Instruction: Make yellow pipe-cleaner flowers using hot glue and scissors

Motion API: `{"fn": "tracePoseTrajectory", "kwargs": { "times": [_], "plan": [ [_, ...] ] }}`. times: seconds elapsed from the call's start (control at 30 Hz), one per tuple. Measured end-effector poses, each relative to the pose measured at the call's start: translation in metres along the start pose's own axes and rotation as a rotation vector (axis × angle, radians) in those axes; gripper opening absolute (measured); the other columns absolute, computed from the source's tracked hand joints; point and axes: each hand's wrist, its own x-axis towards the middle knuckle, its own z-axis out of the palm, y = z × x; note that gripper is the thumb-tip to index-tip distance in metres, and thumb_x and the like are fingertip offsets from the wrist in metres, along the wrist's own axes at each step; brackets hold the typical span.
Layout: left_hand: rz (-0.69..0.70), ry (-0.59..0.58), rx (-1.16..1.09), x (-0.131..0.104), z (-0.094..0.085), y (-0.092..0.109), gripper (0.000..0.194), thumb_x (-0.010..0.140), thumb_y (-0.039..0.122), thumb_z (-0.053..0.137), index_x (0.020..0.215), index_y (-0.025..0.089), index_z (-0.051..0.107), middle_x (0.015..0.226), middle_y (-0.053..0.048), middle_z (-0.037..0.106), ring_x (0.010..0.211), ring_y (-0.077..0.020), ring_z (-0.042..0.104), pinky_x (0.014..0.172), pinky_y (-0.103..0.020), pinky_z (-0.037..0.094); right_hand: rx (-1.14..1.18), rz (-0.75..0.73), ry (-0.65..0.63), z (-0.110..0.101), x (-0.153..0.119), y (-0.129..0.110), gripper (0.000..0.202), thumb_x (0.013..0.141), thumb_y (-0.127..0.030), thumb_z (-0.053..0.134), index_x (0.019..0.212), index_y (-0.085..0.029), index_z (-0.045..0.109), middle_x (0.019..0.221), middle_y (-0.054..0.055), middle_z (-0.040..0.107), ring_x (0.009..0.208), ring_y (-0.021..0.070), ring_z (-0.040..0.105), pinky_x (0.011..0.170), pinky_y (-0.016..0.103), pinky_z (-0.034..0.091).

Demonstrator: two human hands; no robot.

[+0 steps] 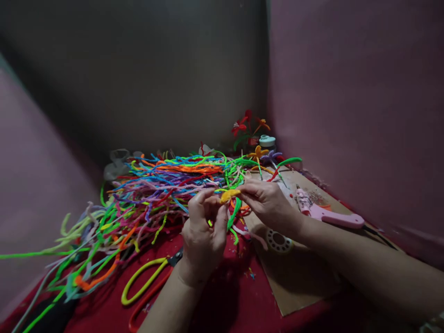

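Note:
Between my two hands is a small yellow-orange piece of bent pipe cleaner point(229, 196), fuzzy and leaf-like in shape. My left hand point(204, 231) is closed, with the thumb and fingers curled at the piece's left end. My right hand point(267, 201) pinches its right tip between thumb and fingers. A thin yellow-green strand shows just above the piece. Behind my left hand spreads a large heap of pipe cleaners point(166, 180) in many colours. Scissors point(145, 275) with yellow and red handles lie beside my left wrist, their blades partly hidden.
A brown board point(294, 286) lies under my right arm, bearing a tape roll point(278, 241) and a pink glue gun point(342, 218). Fuzzy flowers point(259, 152) and a jar with a pale blue lid point(267, 140) stand at the back. Red cloth point(239, 277) covers the table.

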Motion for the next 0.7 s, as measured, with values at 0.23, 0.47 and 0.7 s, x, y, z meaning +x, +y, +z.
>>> {"fn": "tracePoseTrajectory", "kwargs": {
  "times": [0.23,0.47,0.7],
  "plan": [
    [-0.324,0.031,-0.382,0.011,-0.001,0.011,0.007,0.081,0.019,0.055,0.086,0.019,0.05,0.06,0.006,0.055,0.05,-0.0066,0.053,0.048,-0.016,0.045,-0.292,-0.376,0.292,0.0,-0.003,0.006,0.016,0.085,-0.007,0.05,0.087,-0.007,0.065,0.079,0.013,0.065,0.077,0.0202,0.06,0.069,0.033,0.05],
    [-0.395,-0.003,-0.486,0.008,-0.004,0.021,0.011,0.079,0.023,0.061,0.085,0.017,0.054,0.062,0.003,0.06,0.051,-0.0088,0.056,0.049,-0.02,0.046,-0.352,-0.45,0.289,-0.004,-0.003,0.003,0.016,0.083,-0.002,0.052,0.093,-0.005,0.064,0.08,0.015,0.065,0.08,0.0225,0.06,0.068,0.036,0.051],
    [-0.42,-0.074,-0.611,0.007,-0.005,0.025,0.009,0.083,0.024,0.057,0.088,0.017,0.055,0.072,-0.003,0.068,0.059,-0.0138,0.062,0.055,-0.026,0.05,-0.383,-0.522,0.299,-0.006,-0.004,0.003,0.021,0.082,0.0,0.052,0.099,-0.008,0.059,0.081,0.014,0.065,0.08,0.022,0.059,0.067,0.037,0.051]
  ]
}}
